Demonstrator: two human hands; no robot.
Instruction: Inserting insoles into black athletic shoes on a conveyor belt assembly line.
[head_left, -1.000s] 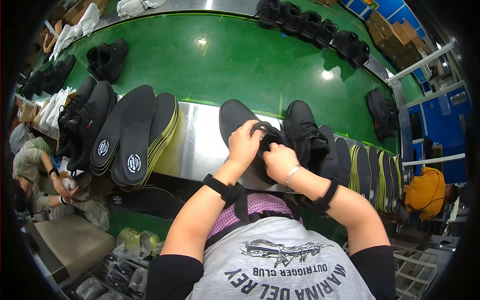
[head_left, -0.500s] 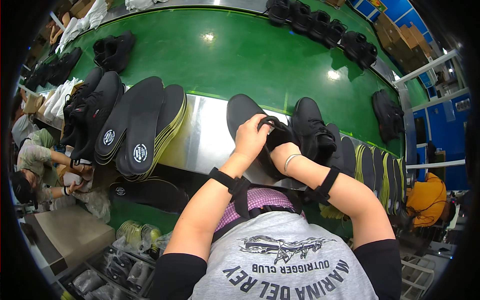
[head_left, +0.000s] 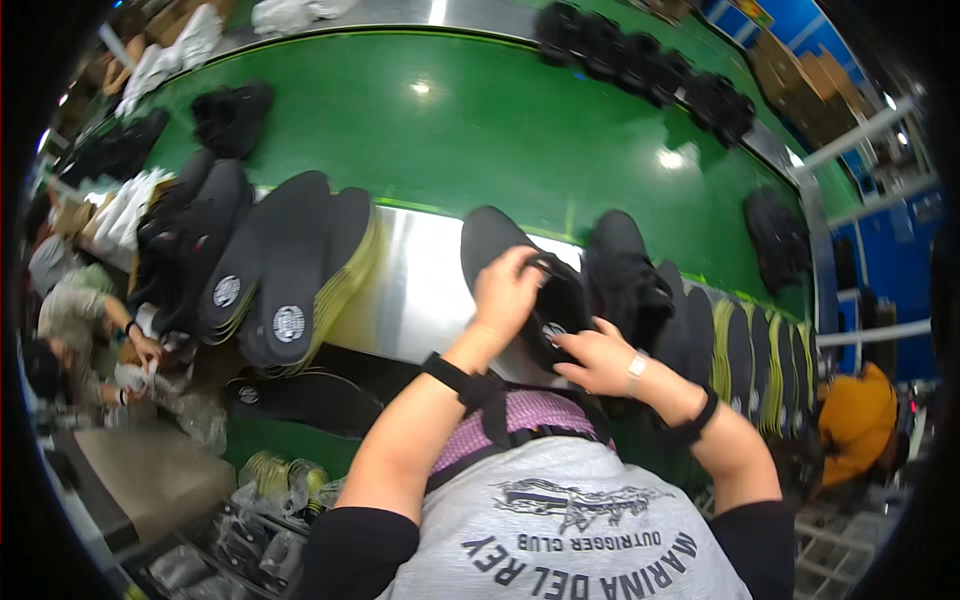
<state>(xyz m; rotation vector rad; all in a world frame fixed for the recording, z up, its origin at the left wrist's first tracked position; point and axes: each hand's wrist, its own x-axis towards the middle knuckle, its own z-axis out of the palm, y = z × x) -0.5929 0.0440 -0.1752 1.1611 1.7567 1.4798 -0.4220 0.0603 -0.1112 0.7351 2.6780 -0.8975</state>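
Left hand (head_left: 507, 290) grips collar of black fabric shoe (head_left: 520, 275) lying on steel bench (head_left: 420, 290); right hand (head_left: 600, 360) pinches dark insole (head_left: 553, 335) at opening; best hold collar wide, feed insole in flat

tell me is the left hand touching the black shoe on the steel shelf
Touching: in the head view the left hand has its fingers curled over the black shoe's collar.

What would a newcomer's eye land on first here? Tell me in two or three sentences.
First, the two hands at centre: the left hand and right hand both grip a black shoe at the edge of the steel worktable. Behind it runs a glossy green conveyor belt, carrying more black shoes. To the left leans a stack of black insoles.
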